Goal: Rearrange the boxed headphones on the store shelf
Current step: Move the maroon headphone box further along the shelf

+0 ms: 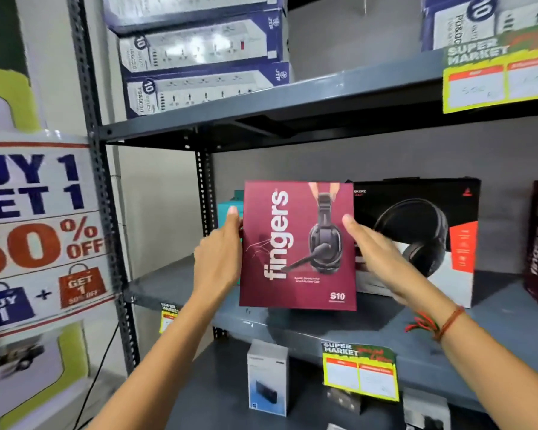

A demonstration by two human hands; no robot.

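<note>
A flat maroon cardboard headphone box printed "fingers" (297, 245) stands upright at the front edge of the grey metal shelf (180, 288), pressed between both palms: the left hand (219, 254) flat on its left edge, the right hand (371, 243) against its right edge. Neither hand wraps around it. Held only by side pressure, it could slip and tip forward off the lip. Pushed back carelessly, it could knock the black-and-red headphone box (432, 237) just behind it.
</note>
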